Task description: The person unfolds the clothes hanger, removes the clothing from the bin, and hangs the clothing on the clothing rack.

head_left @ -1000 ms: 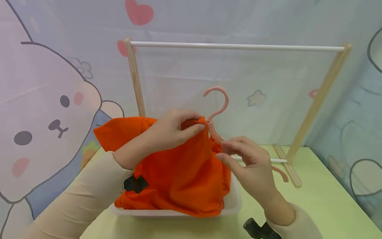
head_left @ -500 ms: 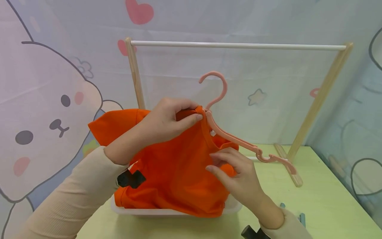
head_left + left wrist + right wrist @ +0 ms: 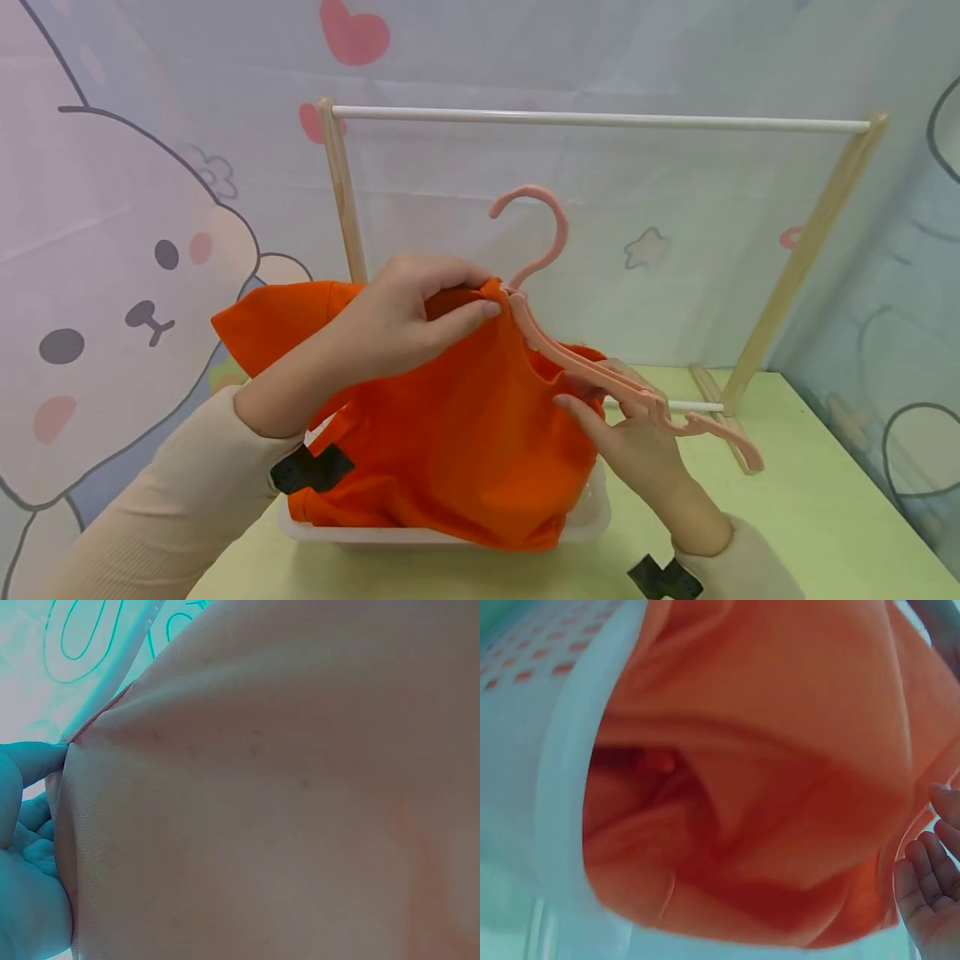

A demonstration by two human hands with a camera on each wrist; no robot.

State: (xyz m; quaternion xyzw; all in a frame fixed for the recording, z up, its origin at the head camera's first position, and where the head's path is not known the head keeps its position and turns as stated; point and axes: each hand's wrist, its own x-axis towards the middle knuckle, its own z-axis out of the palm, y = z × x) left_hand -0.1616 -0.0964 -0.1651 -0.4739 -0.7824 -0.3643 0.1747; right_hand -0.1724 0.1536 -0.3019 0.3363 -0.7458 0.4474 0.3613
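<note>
An orange T-shirt (image 3: 465,442) is raised partly out of a white basket (image 3: 375,536), its lower part still inside. My left hand (image 3: 397,312) pinches it at the shoulder beside the neckline. A pink hanger (image 3: 573,364) stands with its hook up; its left arm is hidden under the cloth, and its right arm sticks out over the collar. My right hand (image 3: 645,442) holds the neckline, thumb on the front and fingers behind the hanger's right arm. In the right wrist view, the fingers (image 3: 922,874) meet the shirt's edge. Cloth fills most of the left wrist view.
Behind the basket stands a rack with wooden legs (image 3: 802,258) and a white top rail (image 3: 600,119). The rack's lower bar (image 3: 693,406) crosses behind the hanger. Everything rests on a pale green table (image 3: 817,500) before a printed cloth backdrop (image 3: 465,50).
The hanger first rose out of the collar, its right arm coming free. My right hand let go of it, then moved right to the neckline. My left hand shifted left with the shirt.
</note>
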